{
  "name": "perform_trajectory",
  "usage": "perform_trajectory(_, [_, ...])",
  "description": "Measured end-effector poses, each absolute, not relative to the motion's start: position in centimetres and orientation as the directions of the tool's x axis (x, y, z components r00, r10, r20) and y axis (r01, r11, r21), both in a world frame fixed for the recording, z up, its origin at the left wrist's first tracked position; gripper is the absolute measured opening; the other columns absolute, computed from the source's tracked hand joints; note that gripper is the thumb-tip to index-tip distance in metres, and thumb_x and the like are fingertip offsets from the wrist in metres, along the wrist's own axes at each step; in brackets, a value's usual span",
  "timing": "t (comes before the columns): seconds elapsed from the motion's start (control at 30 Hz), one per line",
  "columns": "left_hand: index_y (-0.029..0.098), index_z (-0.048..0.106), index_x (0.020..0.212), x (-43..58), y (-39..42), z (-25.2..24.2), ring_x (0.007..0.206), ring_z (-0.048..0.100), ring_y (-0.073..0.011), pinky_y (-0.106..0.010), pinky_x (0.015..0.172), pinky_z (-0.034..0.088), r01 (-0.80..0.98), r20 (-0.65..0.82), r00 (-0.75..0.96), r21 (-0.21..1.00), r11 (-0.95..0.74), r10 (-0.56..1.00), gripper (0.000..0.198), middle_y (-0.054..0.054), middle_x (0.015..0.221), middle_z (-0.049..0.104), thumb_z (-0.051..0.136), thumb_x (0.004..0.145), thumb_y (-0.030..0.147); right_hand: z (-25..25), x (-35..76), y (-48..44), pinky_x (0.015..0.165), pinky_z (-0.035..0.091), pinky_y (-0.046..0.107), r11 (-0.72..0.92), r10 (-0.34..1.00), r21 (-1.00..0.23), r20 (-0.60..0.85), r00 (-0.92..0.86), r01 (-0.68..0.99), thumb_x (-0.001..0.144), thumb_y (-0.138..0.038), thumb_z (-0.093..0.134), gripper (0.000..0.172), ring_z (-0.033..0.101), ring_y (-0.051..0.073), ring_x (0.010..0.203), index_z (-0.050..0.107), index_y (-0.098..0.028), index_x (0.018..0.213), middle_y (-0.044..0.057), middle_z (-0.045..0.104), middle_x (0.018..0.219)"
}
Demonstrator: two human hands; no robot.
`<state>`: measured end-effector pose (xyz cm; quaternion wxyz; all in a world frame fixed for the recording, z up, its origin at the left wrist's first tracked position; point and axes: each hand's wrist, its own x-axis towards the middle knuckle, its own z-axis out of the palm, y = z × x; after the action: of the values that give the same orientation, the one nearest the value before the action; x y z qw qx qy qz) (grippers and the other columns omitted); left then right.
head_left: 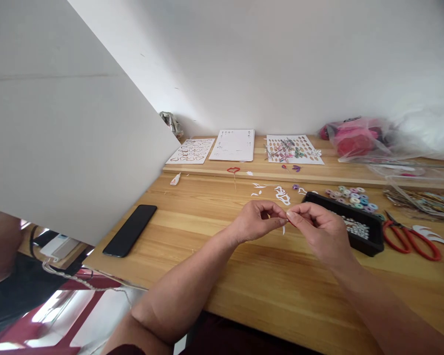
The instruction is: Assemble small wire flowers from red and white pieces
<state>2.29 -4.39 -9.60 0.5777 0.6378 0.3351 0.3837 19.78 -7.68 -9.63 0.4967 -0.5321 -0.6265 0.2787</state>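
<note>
Over the middle of the wooden table, my left hand (262,220) and my right hand (320,226) meet fingertip to fingertip, both closed in a pinch. A thin white strip (283,230) hangs just under the left fingertips. Beside the right thumb shows a sliver of something red (291,224); the fingers cover most of it, so its kind is unclear. White paper cutouts (282,195) lie just beyond the hands. A black tray (373,235) with small pale beads is right behind my right hand.
Red-handled scissors (410,237) and several thread spools (355,197) lie at right. A red wire-like outline (233,169), a small glue bottle (175,179) and a black phone (130,230) are at left. Cutout sheets (232,145) and a plastic bag (358,140) rest on the raised shelf.
</note>
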Motion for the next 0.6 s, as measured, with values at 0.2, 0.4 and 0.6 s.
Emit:
perform_trajectory(0.2, [0.013, 0.069, 0.082, 2.23, -4.43, -9.42, 0.06, 0.049, -0.0089, -0.024, 0.06, 0.038, 0.015, 0.093, 0.495, 0.993, -0.115, 0.864, 0.029, -0.002, 0.07, 0.063, 0.076, 0.075, 0.04, -9.64, 19.81, -7.53, 0.049, 0.035, 0.026, 0.236, 0.961, -0.914, 0.27, 0.061, 0.329, 0.082, -0.039, 0.07, 0.019, 0.047, 0.013, 0.053, 0.072, -0.021, 0.08, 0.0, 0.058, 0.06])
perform_trajectory(0.4, [0.013, 0.069, 0.077, 2.22, -4.09, -9.96, 0.058, 0.046, -0.008, -0.023, 0.057, 0.036, -0.002, 0.107, 0.476, 0.993, -0.121, 0.873, 0.036, -0.001, 0.068, 0.063, 0.079, 0.071, 0.047, -9.55, 19.67, -7.46, 0.047, 0.029, 0.026, 0.201, 0.974, -0.939, 0.222, 0.043, 0.278, 0.082, -0.039, 0.069, 0.02, 0.038, 0.011, 0.049, 0.071, -0.02, 0.078, -0.003, 0.048, 0.053])
perform_trajectory(0.6, [0.014, 0.069, 0.072, 1.96, -4.28, -9.29, 0.056, 0.043, -0.0071, -0.022, 0.054, 0.033, 0.175, 0.159, 0.409, 0.953, -0.248, 0.899, 0.027, 0.0, 0.068, 0.063, 0.073, 0.076, 0.04, -9.51, 19.8, -7.69, 0.049, 0.032, 0.027, 0.247, 0.962, -0.889, 0.274, 0.015, 0.384, 0.084, -0.037, 0.068, 0.017, 0.039, 0.011, 0.051, 0.071, -0.021, 0.078, -0.003, 0.051, 0.055])
